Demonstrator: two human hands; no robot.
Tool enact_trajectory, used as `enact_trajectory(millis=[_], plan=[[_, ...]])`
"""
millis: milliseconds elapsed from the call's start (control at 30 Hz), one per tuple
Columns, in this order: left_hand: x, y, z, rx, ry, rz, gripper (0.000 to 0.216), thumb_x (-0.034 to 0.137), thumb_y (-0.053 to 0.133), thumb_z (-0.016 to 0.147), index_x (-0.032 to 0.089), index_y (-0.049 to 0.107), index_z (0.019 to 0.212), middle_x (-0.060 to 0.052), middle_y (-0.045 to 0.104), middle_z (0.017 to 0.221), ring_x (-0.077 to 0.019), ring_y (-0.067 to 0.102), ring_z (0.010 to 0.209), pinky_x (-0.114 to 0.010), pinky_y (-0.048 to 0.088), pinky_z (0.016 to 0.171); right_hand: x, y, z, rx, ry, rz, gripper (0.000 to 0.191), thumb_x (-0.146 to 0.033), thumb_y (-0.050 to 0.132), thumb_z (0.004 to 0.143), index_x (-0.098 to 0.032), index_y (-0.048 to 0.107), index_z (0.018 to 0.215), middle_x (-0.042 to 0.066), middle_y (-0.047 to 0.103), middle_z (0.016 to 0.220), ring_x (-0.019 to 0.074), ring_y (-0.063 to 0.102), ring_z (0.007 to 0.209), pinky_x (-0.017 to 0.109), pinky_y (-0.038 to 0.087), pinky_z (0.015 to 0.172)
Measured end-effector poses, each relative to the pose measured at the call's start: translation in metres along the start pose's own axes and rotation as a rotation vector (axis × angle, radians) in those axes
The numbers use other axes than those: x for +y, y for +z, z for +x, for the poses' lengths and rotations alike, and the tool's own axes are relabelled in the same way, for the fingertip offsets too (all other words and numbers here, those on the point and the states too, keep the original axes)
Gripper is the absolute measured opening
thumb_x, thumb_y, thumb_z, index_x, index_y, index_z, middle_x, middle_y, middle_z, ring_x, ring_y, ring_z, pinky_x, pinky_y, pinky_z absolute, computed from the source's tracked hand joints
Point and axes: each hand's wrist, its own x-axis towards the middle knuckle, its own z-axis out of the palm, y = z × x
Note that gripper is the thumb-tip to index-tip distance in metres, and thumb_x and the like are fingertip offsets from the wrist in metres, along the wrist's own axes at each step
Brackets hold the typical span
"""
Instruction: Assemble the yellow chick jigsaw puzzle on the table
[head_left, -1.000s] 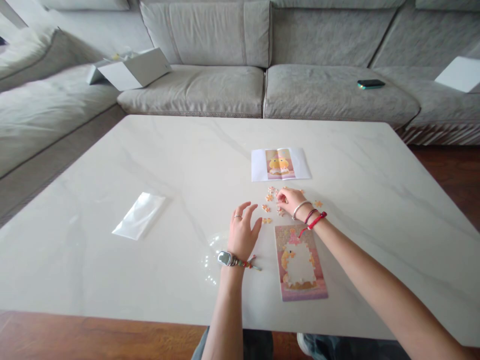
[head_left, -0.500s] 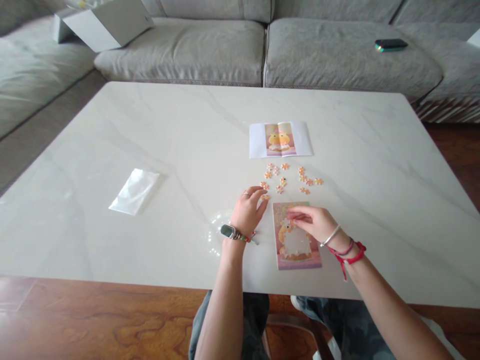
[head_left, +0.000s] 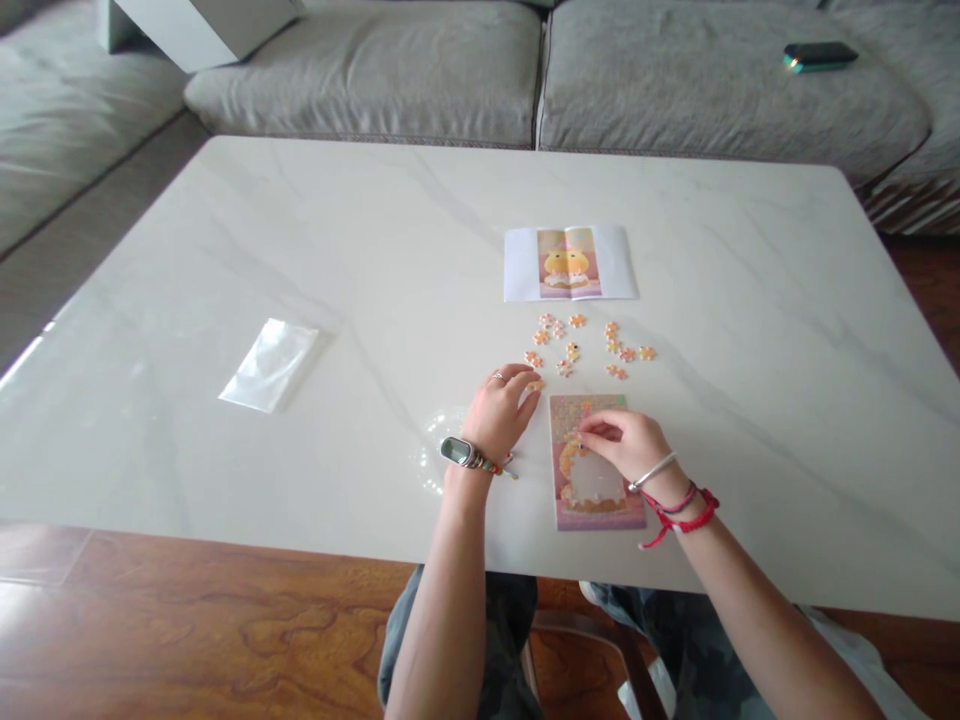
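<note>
A small jigsaw puzzle (head_left: 600,515) in a flat frame lies near the table's front edge. Its border is filled, and a pale gap shows in the middle. Over its upper left part my right hand (head_left: 626,440) is closed in a pinch on a small puzzle piece, mostly hidden by the fingertips. To the left of the frame rests my left hand (head_left: 501,412), thumb and forefinger curled around an orange puzzle piece (head_left: 534,386) at the tabletop. Several loose puzzle pieces (head_left: 572,352) are scattered just beyond both hands.
A creased reference picture (head_left: 570,265) on white paper lies behind the pieces. At the left of the marble-patterned table (head_left: 390,260) is a clear plastic bag (head_left: 271,365). A grey sofa (head_left: 360,75) borders the far side, with a dark device (head_left: 821,56) on its seat.
My right fingers have drawn closer together into a pinch over the puzzle's upper left. My left hand stays by the same piece. The whole view has shifted slightly.
</note>
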Motion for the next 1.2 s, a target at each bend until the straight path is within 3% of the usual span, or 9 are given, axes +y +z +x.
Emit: enact_trajectory(millis=[233,433,667,867,1000,1200], plan=[[0.001,0.004,0.0,-0.047,0.058,0.017,0.023,0.025,0.043,0.079,0.021,0.053,0.099,-0.005,0.05,0.107,-0.0167,0.049,0.097,-0.035,0.041,0.086,-0.004,-0.001,0.0,0.057,-0.067,-0.153,0.011,-0.028,0.056,0.068,-0.021,0.063,0.066,0.0,0.065,0.064,0.0115,0.058,0.053,0.023,0.047,0.053],[0.006,0.003,-0.002,-0.078,0.086,0.069,0.027,0.031,0.052,0.073,0.024,0.053,0.098,-0.005,0.044,0.116,-0.0225,0.034,0.112,-0.041,0.036,0.088,-0.003,0.0,0.002,0.098,-0.18,-0.31,0.01,-0.025,0.055,0.07,-0.02,0.062,0.065,0.001,0.06,0.064,0.0104,0.052,0.054,0.022,0.043,0.054],[0.015,0.009,-0.003,-0.128,0.04,0.115,0.041,0.041,0.059,0.065,0.029,0.051,0.104,-0.007,0.032,0.126,-0.0291,0.019,0.12,-0.049,0.029,0.089,-0.004,0.004,0.0,0.109,-0.216,-0.42,0.009,-0.019,0.053,0.071,-0.019,0.061,0.067,0.002,0.058,0.069,0.0112,0.052,0.06,0.023,0.041,0.06],[0.021,0.017,-0.004,-0.136,-0.041,0.113,0.054,0.038,0.067,0.057,0.03,0.047,0.107,-0.008,0.019,0.133,-0.0342,0.008,0.123,-0.056,0.021,0.092,-0.006,0.006,-0.004,0.105,-0.209,-0.517,0.013,-0.02,0.049,0.075,-0.019,0.062,0.07,0.003,0.059,0.073,0.0123,0.054,0.067,0.021,0.04,0.06],[0.027,0.019,-0.005,-0.129,-0.138,0.103,0.061,0.034,0.068,0.057,0.029,0.042,0.112,-0.009,0.006,0.137,-0.0378,-0.003,0.124,-0.062,0.015,0.09,-0.01,0.007,-0.012,0.027,-0.224,-0.699,0.021,-0.019,0.042,0.079,-0.021,0.063,0.081,0.004,0.061,0.086,0.0125,0.056,0.069,0.021,0.038,0.056],[0.04,0.019,-0.004,-0.148,-0.235,0.095,0.064,0.025,0.068,0.057,0.03,0.038,0.114,-0.007,-0.002,0.138,-0.0375,-0.01,0.124,-0.062,0.01,0.092,-0.034,0.007,-0.024,-0.162,-0.102,-0.977,0.033,-0.019,0.03,0.084,-0.026,0.053,0.106,0.004,0.059,0.101,0.0167,0.059,0.073,0.025,0.037,0.053]])
